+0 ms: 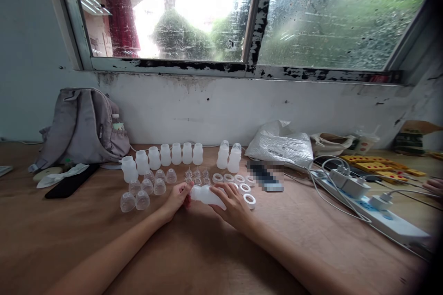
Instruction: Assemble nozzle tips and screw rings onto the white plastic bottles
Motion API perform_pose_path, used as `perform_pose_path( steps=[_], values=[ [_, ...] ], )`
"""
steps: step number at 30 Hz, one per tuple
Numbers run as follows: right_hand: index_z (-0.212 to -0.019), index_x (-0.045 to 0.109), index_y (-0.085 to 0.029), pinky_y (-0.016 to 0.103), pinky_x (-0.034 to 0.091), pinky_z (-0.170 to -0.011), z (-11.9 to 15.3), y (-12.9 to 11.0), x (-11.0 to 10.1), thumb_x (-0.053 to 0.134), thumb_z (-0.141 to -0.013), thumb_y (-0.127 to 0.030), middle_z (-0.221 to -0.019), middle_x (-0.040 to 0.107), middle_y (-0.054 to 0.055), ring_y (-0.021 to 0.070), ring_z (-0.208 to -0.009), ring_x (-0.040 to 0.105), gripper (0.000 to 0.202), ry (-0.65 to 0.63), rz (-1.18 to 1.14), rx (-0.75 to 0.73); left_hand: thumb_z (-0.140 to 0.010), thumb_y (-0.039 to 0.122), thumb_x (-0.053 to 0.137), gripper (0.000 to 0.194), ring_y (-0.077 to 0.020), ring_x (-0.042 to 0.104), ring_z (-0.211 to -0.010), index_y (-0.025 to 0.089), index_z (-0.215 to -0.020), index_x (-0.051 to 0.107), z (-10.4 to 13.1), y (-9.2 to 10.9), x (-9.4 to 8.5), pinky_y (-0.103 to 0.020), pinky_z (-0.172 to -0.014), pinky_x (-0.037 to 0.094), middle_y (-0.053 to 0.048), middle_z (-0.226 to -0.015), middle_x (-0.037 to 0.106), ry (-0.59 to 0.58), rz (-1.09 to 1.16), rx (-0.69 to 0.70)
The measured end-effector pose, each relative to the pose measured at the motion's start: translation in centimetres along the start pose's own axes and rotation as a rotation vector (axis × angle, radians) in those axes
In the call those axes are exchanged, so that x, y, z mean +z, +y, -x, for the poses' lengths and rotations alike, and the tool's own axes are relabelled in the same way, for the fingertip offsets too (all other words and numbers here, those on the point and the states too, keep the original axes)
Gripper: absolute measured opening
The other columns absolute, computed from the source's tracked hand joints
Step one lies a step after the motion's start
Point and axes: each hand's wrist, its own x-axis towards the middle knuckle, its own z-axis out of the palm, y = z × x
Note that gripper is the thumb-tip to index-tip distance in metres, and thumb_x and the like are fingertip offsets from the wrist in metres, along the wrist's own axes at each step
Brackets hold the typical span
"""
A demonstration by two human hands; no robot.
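Bottle (203, 194) is tipped sideways right between both hands, can't tell if it's touching the desk (194, 253). Left hand (179, 197) is pinching one end, right hand (236, 205) is wrapped over the other, white rings (254, 201) just beside it.

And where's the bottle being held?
In the head view, the frosted bottle is just left of centre, sideways between the left hand and right hand, in front of the small clear teats.

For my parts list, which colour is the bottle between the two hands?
The bottle is milky white; the head view shows it best.
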Motion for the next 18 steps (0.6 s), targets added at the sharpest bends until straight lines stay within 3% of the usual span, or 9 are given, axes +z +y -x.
perform_pose_path(
  steps=[8,11,14,16,18],
  values=[
    [-0.109,0.050,-0.025,0.039,0.043,-0.078,0.0,-0.5,-0.2,0.055,-0.075,-0.030,-0.101,0.055,0.008,0.0234,-0.091,0.051,0.035,0.053,-0.069,0.010,-0.074,0.060,0.040,0.044,-0.0066,0.032,-0.031,0.018,-0.063,0.047,1.0,-0.1,1.4,-0.018,-0.029,0.021,0.007,-0.041,0.039,0.133,-0.068,0.032],
    [-0.104,0.052,-0.024,0.035,0.044,-0.074,-0.4,-0.6,-0.8,0.059,-0.071,-0.035,-0.097,0.057,0.007,0.0223,-0.086,0.054,0.036,-0.013,-0.247,0.145,-0.074,0.055,0.045,0.040,-0.0061,0.032,-0.033,0.017,-0.062,0.047,0.9,0.5,1.1,-0.018,-0.032,0.022,0.006,-0.042,0.039,0.144,-0.109,0.078],
    [-0.093,0.056,-0.021,0.030,0.045,-0.065,-0.9,-0.4,-1.4,0.057,-0.071,-0.042,-0.085,0.060,0.004,0.0194,-0.075,0.056,0.030,-0.152,-0.499,0.374,-0.072,0.044,0.055,0.027,-0.0078,0.042,-0.045,0.017,-0.075,0.056,0.6,1.7,0.4,-0.018,-0.041,0.031,0.003,-0.055,0.050,0.057,-0.123,0.198],
    [-0.086,0.058,-0.019,0.028,0.044,-0.061,-1.1,-0.2,-1.7,0.054,-0.073,-0.044,-0.078,0.060,0.002,0.0182,-0.070,0.056,0.029,-0.206,-0.615,0.480,-0.070,0.035,0.060,0.023,-0.0115,0.052,-0.064,0.017,-0.085,0.060,0.6,2.5,-0.1,-0.019,-0.054,0.039,-0.002,-0.077,0.058,-0.068,-0.093,0.254],
    [-0.084,0.059,-0.018,0.027,0.043,-0.060,-1.2,-0.1,-1.9,0.055,-0.072,-0.044,-0.077,0.060,0.002,0.0179,-0.070,0.056,0.030,-0.204,-0.668,0.528,-0.069,0.028,0.062,0.023,-0.0161,0.053,-0.084,0.018,-0.090,0.061,0.5,3.2,-0.4,-0.022,-0.070,0.042,-0.005,-0.097,0.057,-0.163,-0.048,0.251]
  ],
)
